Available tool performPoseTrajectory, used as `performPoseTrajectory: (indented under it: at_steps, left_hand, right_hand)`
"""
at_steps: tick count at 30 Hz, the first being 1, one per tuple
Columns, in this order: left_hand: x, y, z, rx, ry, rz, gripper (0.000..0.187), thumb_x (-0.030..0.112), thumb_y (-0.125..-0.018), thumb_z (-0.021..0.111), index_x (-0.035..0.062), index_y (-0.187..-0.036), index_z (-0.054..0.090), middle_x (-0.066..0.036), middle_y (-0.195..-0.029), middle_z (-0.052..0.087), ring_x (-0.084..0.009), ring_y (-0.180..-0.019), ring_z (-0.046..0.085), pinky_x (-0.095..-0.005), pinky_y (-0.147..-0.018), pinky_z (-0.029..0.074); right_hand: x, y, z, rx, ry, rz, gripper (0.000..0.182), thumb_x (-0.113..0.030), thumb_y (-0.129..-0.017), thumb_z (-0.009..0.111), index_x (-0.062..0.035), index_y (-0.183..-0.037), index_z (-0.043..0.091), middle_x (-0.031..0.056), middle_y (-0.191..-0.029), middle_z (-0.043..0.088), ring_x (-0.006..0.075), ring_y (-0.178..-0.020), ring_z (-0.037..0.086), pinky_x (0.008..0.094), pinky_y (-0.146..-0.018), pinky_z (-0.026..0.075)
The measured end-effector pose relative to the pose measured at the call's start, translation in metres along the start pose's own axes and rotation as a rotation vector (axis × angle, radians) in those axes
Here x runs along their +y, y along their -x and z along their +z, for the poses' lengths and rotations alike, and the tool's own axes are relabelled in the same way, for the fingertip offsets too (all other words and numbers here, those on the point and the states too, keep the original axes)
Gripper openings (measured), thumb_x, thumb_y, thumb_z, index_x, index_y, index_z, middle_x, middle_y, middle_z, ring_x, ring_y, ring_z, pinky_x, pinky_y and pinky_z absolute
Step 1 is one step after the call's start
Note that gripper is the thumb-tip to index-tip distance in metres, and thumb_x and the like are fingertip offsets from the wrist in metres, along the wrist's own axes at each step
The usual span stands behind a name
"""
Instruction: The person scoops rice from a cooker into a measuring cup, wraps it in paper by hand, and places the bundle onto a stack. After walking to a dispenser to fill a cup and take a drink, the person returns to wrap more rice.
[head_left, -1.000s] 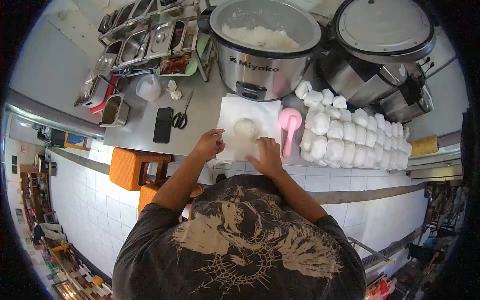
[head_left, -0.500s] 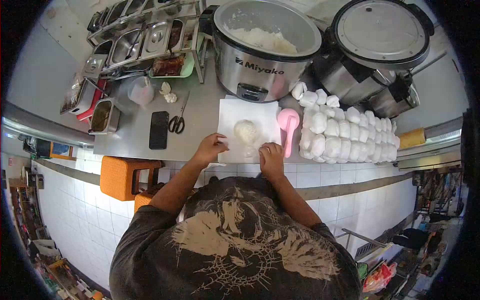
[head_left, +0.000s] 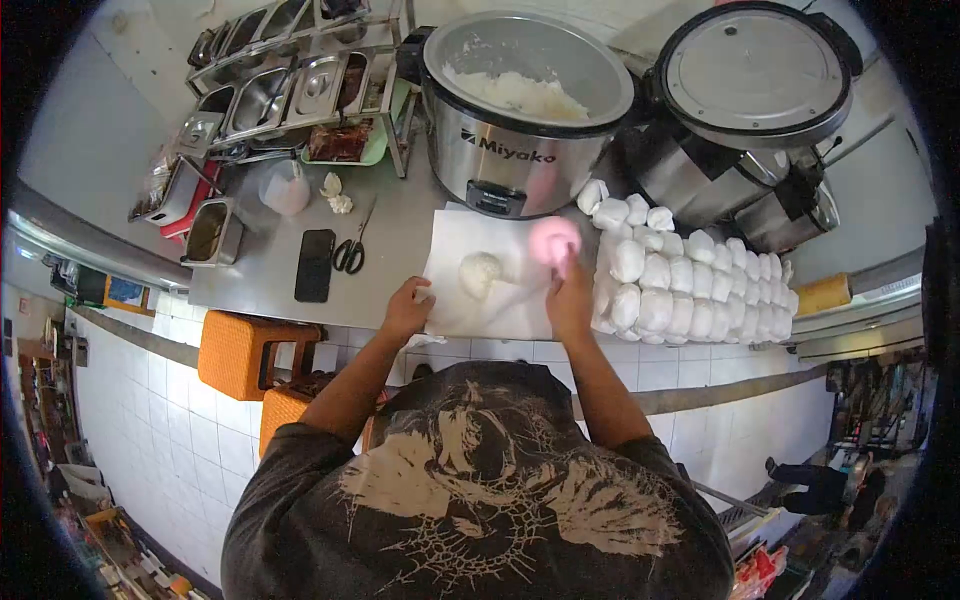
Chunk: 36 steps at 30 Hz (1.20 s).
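Observation:
My right hand (head_left: 570,300) is closed round the handle of a pink scoop (head_left: 553,240), whose round cup is smeared by motion above the right side of the white paper (head_left: 455,235). A small mound of white rice (head_left: 480,274) lies on that paper, with what looks like a clear film under its near side. At the paper's left near edge is my left hand (head_left: 407,308), fingers curled in, with something whitish at the fingertips. Behind the paper stands a large steel rice cooker (head_left: 510,165), lidless, with white rice (head_left: 520,95) inside.
Stacked white-wrapped bundles (head_left: 680,280) fill the table's right side. A second cooker (head_left: 755,65) with a lid stands behind them. To the left lie scissors (head_left: 350,255), a phone (head_left: 315,265) and a metal container (head_left: 212,232). A rack of steel trays (head_left: 290,95) is at the back left.
My right hand has left the paper's near edge and taken hold of the pink scoop, lifting it and shifting its cup left over the paper. My left hand has moved slightly left and nearer.

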<state>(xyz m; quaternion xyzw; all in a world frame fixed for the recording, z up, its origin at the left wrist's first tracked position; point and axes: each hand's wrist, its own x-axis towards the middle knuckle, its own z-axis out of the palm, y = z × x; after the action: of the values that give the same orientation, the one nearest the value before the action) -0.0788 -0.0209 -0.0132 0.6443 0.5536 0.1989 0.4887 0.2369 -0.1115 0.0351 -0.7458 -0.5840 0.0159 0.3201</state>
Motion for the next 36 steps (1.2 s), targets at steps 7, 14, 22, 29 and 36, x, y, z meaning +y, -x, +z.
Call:
performPoseTrajectory:
  at_steps: [7,14,22,29,36]
  left_hand:
    - [-0.009,-0.021,0.004,-0.134,-0.473,0.307,0.072,0.025,-0.084,0.07,0.0125,-0.15,0.043,-0.025,-0.123,0.064,-0.0386,-0.111,0.062,-0.0447,-0.097,0.05]
    - [0.002,-0.022,0.005,-0.116,-0.675,0.311,0.075,0.027,-0.084,0.072,0.0202,-0.153,0.042,-0.024,-0.113,0.068,-0.0377,-0.104,0.067,-0.0432,-0.096,0.052]
    - [0.01,-0.023,0.002,-0.217,-0.614,0.176,0.075,0.023,-0.08,0.067,0.012,-0.151,0.044,-0.024,-0.124,0.065,-0.0359,-0.115,0.061,-0.0424,-0.102,0.047]
    - [-0.043,-0.028,-0.01,-0.393,0.039,0.197,0.064,0.003,-0.083,0.065,0.0106,-0.145,0.052,-0.015,-0.132,0.063,-0.0248,-0.115,0.063,-0.0373,-0.101,0.05]
    - [0.006,-0.003,-0.027,-0.309,-0.016,0.472,0.048,-0.007,-0.072,0.073,0.0064,-0.118,0.07,-0.014,-0.103,0.067,-0.0235,-0.08,0.064,-0.0363,-0.076,0.053]
  right_hand:
    - [-0.057,-0.009,0.017,-0.617,0.109,-0.172,0.064,-0.008,-0.088,0.052,-0.0137,-0.151,0.041,0.0198,-0.109,0.065,0.0365,-0.103,0.064,0.047,-0.088,0.053]
    - [-0.014,-0.005,0.027,-0.64,-0.053,-0.148,0.059,-0.007,-0.091,0.054,-0.0111,-0.148,0.043,0.0227,-0.113,0.065,0.0396,-0.106,0.062,0.0472,-0.092,0.051]
    - [-0.001,-0.002,0.03,-0.593,-0.1,-0.204,0.062,-0.004,-0.091,0.055,-0.0143,-0.15,0.042,0.023,-0.109,0.064,0.0399,-0.1,0.063,0.0476,-0.088,0.051]
    - [0.014,0.016,-0.002,-0.067,-0.198,0.007,0.064,-0.003,-0.087,0.062,0.0037,-0.146,0.04,0.0312,-0.123,0.06,0.0468,-0.111,0.06,0.0501,-0.094,0.049]
    - [0.028,-0.002,0.022,0.123,0.165,0.085,0.066,-0.014,-0.088,0.065,0.0107,-0.143,0.038,0.0322,-0.15,0.037,0.0465,-0.132,0.043,0.0502,-0.111,0.035]
